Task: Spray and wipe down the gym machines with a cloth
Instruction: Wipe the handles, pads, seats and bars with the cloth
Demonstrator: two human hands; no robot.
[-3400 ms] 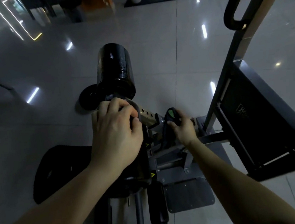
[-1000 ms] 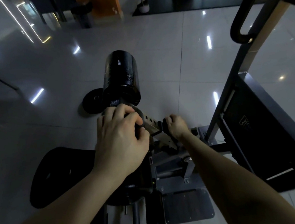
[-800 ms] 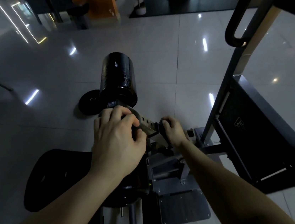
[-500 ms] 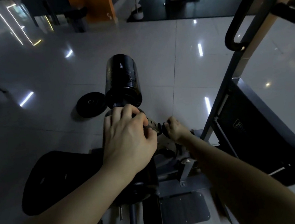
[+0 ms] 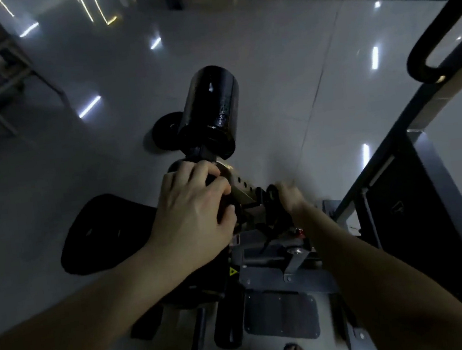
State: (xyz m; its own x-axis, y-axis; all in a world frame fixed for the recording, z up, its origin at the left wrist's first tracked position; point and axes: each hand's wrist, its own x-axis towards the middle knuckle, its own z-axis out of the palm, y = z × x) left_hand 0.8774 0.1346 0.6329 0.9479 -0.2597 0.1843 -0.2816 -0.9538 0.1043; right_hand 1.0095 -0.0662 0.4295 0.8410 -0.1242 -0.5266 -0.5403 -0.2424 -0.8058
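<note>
In the head view, the machine (image 5: 275, 259) stands on the floor (image 5: 269, 68) at mid frame, its roller (image 5: 212, 104) above our hands. Our left hand (image 5: 193, 211) curls its fingers round the dark end of the bar (image 5: 241, 185). Our right hand (image 5: 289, 198), beside a black knob (image 5: 271, 191), is blurred; we cannot tell how its fingers lie.

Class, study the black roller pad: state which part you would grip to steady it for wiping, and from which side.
Probably grip the roller pad round its middle, coming from above. It is a cylinder pointing away, its curved top bare; its near end meets the bar that the left hand grips.
</note>
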